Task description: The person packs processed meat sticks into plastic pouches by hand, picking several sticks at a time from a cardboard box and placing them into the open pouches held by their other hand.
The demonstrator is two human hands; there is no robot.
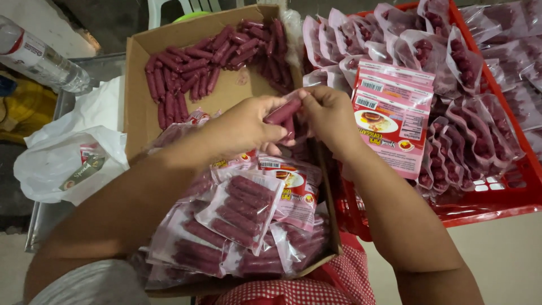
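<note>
Head view shows the left hand (243, 127) and the right hand (327, 116) meeting over a cardboard box (135, 85), both pinched on a small bunch of dark red sausages (285, 113) held between fingertips and thumbs. Short, skin-cased links like these look light and soft, likely a little slick, so a grip across the middle of the bunch seems safest; squeezing the ends could let one slide out. Below the hands lie sealed packs (243, 212) of the same sausages, overlapping and slippery-looking in clear film. Loose sausages (192, 70) are heaped at the far end of the box. To the right, a red crate (497, 197) holds upright filled pouches (423, 51), with pink printed bags (392, 113) leaning at its near edge, close beside the right wrist. Room is tight right, freer left toward the white plastic bag (68, 158).
</note>
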